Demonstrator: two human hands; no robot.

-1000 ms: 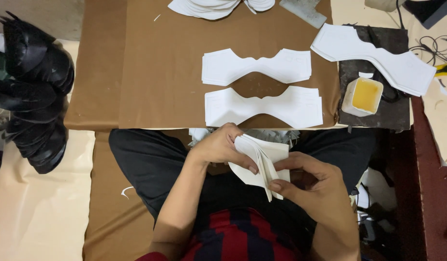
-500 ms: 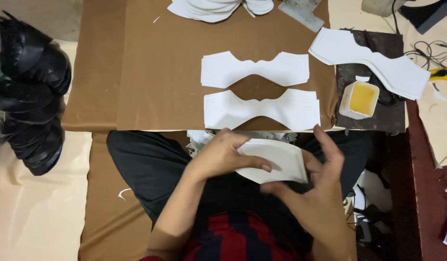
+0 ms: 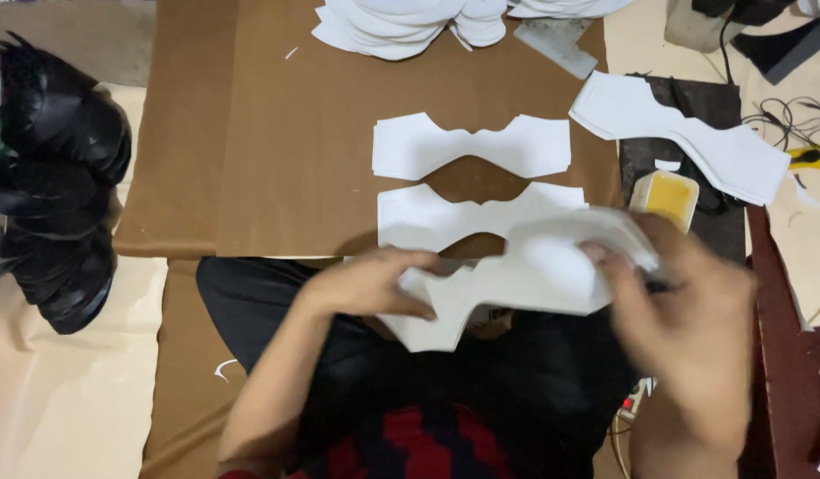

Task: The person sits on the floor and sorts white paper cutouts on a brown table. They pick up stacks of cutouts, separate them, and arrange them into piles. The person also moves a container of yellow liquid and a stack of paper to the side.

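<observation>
Both hands on a stack of white cut pieces held over the lap, just below the worktop edge. Left hand: fingers closed flat on the stack's left lobe, thumb hidden underneath. Right hand: motion-blurred, fingers pinched on the stack's upper right corner; exact grip hard to make out. How many pieces are in the stack: cannot tell, edges smear together. Just above the fingers, two flat white pieces lie on brown paper; the lower one is partly covered by the held stack. Beside the right hand, up: small tub of yellow glue. Further up, a white pile, cut off by the frame. Far left of the left hand: black shoe parts.
</observation>
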